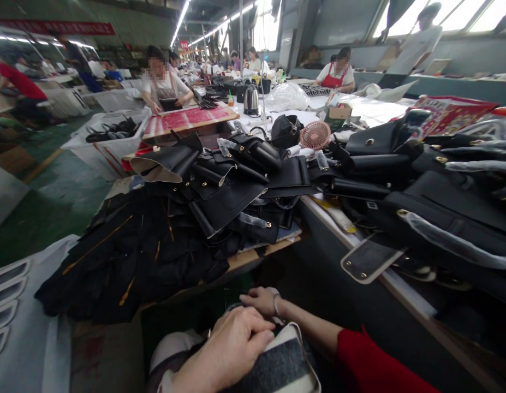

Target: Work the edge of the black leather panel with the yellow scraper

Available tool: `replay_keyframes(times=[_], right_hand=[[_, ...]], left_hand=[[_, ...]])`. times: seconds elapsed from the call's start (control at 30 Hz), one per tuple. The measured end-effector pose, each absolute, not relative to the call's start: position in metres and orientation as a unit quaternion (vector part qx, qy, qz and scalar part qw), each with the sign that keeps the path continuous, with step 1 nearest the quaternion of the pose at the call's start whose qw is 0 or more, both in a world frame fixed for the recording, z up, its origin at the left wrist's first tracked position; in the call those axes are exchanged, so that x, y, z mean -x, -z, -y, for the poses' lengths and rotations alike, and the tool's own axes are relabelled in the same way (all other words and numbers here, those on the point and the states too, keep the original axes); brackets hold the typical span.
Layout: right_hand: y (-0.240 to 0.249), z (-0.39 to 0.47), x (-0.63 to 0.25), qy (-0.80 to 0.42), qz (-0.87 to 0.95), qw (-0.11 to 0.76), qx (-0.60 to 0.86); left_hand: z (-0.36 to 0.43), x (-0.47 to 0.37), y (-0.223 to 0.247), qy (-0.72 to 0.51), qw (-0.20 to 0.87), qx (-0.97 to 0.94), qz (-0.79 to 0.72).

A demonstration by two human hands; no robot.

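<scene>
Room: a long factory hall with strip lights overhead, green floor and rows of worktables where other people sit or stand.
Worktable: a wooden bench [253, 256] runs away from the camera, loaded with dark goods.
Pile on the bench: black leather bag pieces [220, 185] heaped together, several with small gold fittings and clear plastic wrap.
Fabric heap: black lining cloth [125, 256] with yellow-brown trim, spread at the near left of the bench.
Loose flap: a black flap with pale edging [369, 257] hangs over the bench's right edge.
Small things further back: a pink round fan [315, 135] and a steel kettle [251, 100], well apart from the hands.
Left hand: the left hand [232, 349] is low in the frame, fingers curled down onto the grey panel [283, 365], pressing or pinching its upper edge.
Grey panel: a dark grey piece with a white border, lying in the person's lap below the bench (its far edge is hidden by the hand).
Right hand: the right hand [261, 299], red sleeve behind it, lies just beyond the left with fingers bent, at the panel's upper edge; whether it pinches anything I cannot tell.
Crate: a white plastic crate [109, 139] stands on the floor at left, holding dark straps.
</scene>
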State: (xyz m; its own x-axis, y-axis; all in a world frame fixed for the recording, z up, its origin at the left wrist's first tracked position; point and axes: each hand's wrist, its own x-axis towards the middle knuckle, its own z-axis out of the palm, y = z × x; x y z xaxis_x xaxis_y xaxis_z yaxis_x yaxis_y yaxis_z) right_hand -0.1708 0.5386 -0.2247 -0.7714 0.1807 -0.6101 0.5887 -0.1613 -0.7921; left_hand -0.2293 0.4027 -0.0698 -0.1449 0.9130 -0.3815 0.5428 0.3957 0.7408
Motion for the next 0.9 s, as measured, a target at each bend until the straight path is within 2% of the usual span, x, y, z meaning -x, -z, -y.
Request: replay_keyframes(times=[0.1,0.27,0.37,0.73,0.9], right_hand=[[0.195,-0.566,0.160,0.662,-0.672,0.189,-0.273],[0.129,-0.592,0.131,0.670,-0.672,0.254,-0.188],[0.106,-0.592,0.123,0.663,-0.675,0.272,-0.174],[0.098,-0.579,0.127,0.605,-0.734,0.280,-0.133],[0.090,-0.576,0.134,0.553,-0.772,0.296,-0.105]], left_hand=[[-0.401,0.229,0.066,-0.204,0.412,-0.509,-0.728],[-0.399,0.228,0.064,-0.213,0.398,-0.507,-0.735],[-0.398,0.227,0.066,-0.216,0.392,-0.504,-0.738],[-0.400,0.227,0.061,-0.174,0.386,-0.522,-0.741],[-0.397,0.235,0.058,-0.195,0.408,-0.524,-0.721]])
